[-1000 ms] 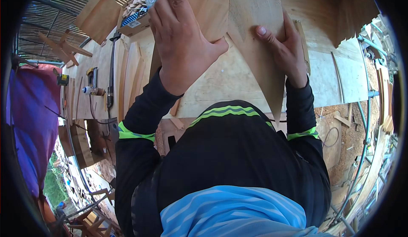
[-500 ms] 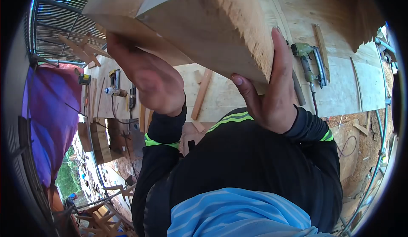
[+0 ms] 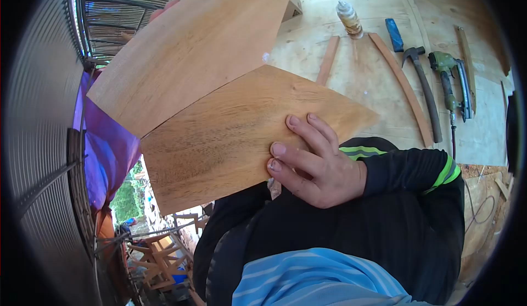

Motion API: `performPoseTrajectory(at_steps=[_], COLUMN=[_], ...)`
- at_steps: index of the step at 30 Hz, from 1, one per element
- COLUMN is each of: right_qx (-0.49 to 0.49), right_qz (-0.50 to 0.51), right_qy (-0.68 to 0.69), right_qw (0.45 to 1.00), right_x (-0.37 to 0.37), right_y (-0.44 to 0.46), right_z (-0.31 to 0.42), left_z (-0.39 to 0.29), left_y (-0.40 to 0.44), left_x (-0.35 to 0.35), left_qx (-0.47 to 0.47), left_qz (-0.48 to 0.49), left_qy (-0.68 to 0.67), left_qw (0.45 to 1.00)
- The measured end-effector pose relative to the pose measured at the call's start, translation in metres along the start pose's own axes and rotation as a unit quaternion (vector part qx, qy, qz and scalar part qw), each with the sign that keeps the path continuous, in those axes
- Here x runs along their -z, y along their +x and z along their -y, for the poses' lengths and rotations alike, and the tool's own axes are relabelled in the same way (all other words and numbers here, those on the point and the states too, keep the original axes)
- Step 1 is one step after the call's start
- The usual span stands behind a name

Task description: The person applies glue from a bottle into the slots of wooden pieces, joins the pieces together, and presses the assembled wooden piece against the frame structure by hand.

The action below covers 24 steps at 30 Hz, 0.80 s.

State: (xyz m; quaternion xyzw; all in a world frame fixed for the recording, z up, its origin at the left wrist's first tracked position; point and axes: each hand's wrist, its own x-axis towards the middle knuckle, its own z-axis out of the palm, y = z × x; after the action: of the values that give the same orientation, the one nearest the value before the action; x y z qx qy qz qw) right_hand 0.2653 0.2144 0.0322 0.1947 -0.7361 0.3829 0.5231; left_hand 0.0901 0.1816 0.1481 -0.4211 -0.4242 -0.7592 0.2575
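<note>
Two brown wooden boards [image 3: 219,119], joined along a straight seam at an angle, are tilted up close in front of me, off the table. My right hand [image 3: 324,168] grips the lower board at its near edge, fingers resting apart on its face; the thumb is not clearly visible. Beyond the far left edge of the upper board, a little of my left hand [image 3: 164,9] shows, curled over that edge. The rest of it and most of the left forearm are hidden behind the wood. A small pale spot marks the upper board near the seam.
On the plywood table [image 3: 379,124] lie a glue-like bottle [image 3: 349,19], a blue block [image 3: 394,34], a hammer [image 3: 424,92], a green nail gun [image 3: 450,81] with a hose, and thin wooden strips [image 3: 403,89]. Corrugated metal sheeting [image 3: 44,141] rises at left; wooden stools or frames stand below.
The joined boards have been turned so their broad faces show, and moved left and lower. My right hand has shifted onto the lower face; my left hand has become mostly hidden.
</note>
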Motion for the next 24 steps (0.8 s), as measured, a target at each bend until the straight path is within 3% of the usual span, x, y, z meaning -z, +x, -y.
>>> performPoseTrajectory(at_steps=[4,14,20,24], right_qx=[-0.002,0.041,0.124,0.145], right_qz=[0.03,-0.045,-0.014,0.055], right_qy=[0.022,0.028,-0.009,0.046], right_qw=[0.999,0.998,0.992,0.987], right_x=[0.006,-0.001,0.017,0.032], right_y=[-0.004,-0.007,-0.001,0.012], right_z=[0.004,-0.002,-0.01,-0.017], left_z=[0.0,-0.006,-0.011,-0.017], left_y=[-0.001,0.0,0.004,0.009], left_x=[0.007,0.021,0.019,0.018], left_qx=[0.001,0.01,0.002,-0.028], left_qz=[0.022,0.066,0.083,0.107], left_qy=[0.006,0.012,-0.031,-0.11], left_qw=[1.0,0.998,0.996,0.988])
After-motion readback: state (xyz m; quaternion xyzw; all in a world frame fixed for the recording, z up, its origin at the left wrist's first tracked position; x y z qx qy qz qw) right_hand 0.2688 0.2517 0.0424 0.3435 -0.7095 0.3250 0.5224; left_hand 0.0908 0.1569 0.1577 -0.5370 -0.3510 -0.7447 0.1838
